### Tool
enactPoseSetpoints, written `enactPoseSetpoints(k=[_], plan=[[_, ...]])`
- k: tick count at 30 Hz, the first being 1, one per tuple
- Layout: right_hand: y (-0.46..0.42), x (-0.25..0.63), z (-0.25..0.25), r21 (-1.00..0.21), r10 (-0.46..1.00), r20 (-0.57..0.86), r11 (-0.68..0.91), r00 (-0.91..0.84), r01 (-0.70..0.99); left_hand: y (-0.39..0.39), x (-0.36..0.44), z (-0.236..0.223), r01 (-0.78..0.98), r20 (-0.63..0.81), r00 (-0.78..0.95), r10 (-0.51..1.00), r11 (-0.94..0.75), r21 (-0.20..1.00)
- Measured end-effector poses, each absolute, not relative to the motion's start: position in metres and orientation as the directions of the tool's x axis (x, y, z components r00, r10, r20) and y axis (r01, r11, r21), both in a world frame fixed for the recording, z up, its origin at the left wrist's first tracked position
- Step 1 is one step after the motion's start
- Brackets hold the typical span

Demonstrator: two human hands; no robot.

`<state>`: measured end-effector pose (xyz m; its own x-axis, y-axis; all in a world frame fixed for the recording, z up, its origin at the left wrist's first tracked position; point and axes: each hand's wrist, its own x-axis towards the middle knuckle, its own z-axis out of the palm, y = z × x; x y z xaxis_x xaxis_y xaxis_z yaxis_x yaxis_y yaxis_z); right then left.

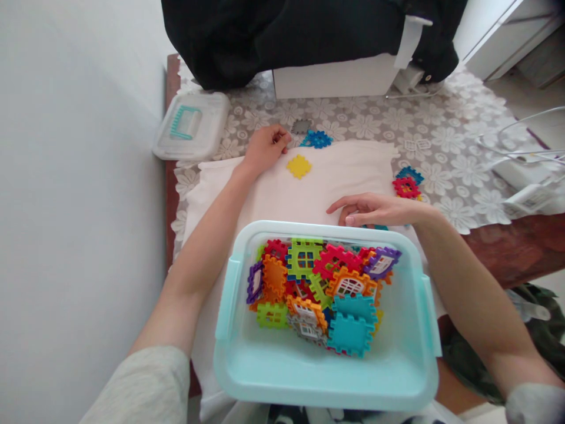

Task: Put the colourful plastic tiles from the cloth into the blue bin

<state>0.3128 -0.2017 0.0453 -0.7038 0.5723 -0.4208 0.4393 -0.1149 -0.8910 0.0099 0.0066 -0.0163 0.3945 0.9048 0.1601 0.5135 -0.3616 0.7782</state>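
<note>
As the left hand (265,148) and right hand (366,211) lie: well apart, neither visibly clamped on anything.
Left hand: loosely curled at the far edge of a white cloth (229,194), just beside a grey interlocking block (301,126) and a blue interlocking block (316,139); the curled fingers may hide something small, so I cannot tell if they hold anything.
Right hand: open and resting on the cloth just beyond the rim of an aqua plastic tub (273,228), with a teal block edge (375,227) showing beneath it.
Blocks: a yellow interlocking block (299,166) lies on the cloth; a red interlocking block (406,187) sits near its right edge; a colourful pile of blocks (318,288) fills the tub.
Handling: these look light and stiff; their toothed edges seem the best place to grip.
Around: a clear lid with a teal handle (190,126) rests on a lace tablecloth (362,121).
</note>
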Motion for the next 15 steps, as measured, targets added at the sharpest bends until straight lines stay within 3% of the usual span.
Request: enactPoseSetpoints(k=[15], plan=[[-0.2013,0.3109,0.0441,-0.897,0.584,-0.397,-0.086,-0.708,0.433,0.0035,0.0117,-0.0121,0.508,0.147,0.385,0.911,-0.342,0.791]])
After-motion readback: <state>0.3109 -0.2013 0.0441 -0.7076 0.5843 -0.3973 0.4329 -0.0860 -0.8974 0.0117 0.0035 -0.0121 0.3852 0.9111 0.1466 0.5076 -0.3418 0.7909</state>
